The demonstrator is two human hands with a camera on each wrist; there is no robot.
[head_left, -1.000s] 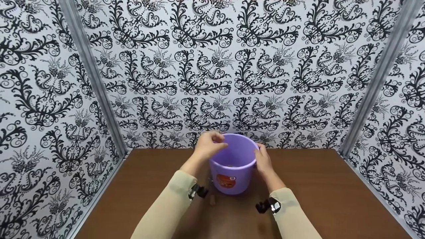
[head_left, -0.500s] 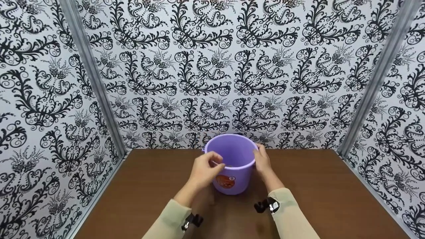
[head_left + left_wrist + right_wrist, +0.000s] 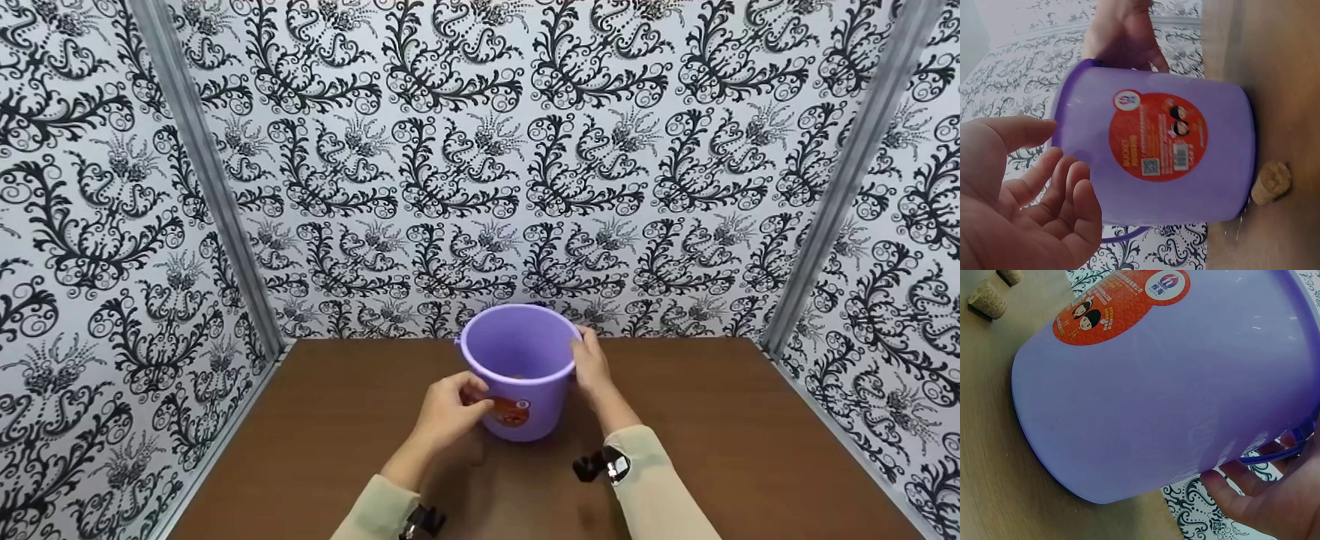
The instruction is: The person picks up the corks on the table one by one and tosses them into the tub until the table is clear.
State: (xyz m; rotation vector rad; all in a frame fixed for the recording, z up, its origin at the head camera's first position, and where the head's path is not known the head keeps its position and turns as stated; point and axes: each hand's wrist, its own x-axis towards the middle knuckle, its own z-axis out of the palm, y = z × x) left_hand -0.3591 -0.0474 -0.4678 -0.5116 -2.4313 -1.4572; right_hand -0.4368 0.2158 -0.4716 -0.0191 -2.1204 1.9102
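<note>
A purple bucket (image 3: 525, 411) with a red label stands upright on the brown table. My right hand (image 3: 591, 364) grips its right side near the rim; in the right wrist view the fingers (image 3: 1224, 495) lie against the bucket wall next to the handle (image 3: 1275, 454). In front of the bucket's left side is my left hand (image 3: 448, 411). Its fingers are loosely bent, and the left wrist view shows nothing between thumb and fingertips. A cork (image 3: 1271, 183) lies on the table close to the bucket's base. Something small and brownish (image 3: 517, 376) shows inside the bucket, too unclear to name.
The right wrist view shows two corks, a nearer cork (image 3: 987, 300) and another cork (image 3: 1010, 275) cut by the frame edge. Patterned black-and-white walls (image 3: 465, 165) with grey metal posts (image 3: 217, 172) enclose the table (image 3: 675, 420) behind and at both sides.
My left hand has come from over the bucket's left rim down and toward me, in front of the bucket. The right hand and bucket stay nearly where they were.
</note>
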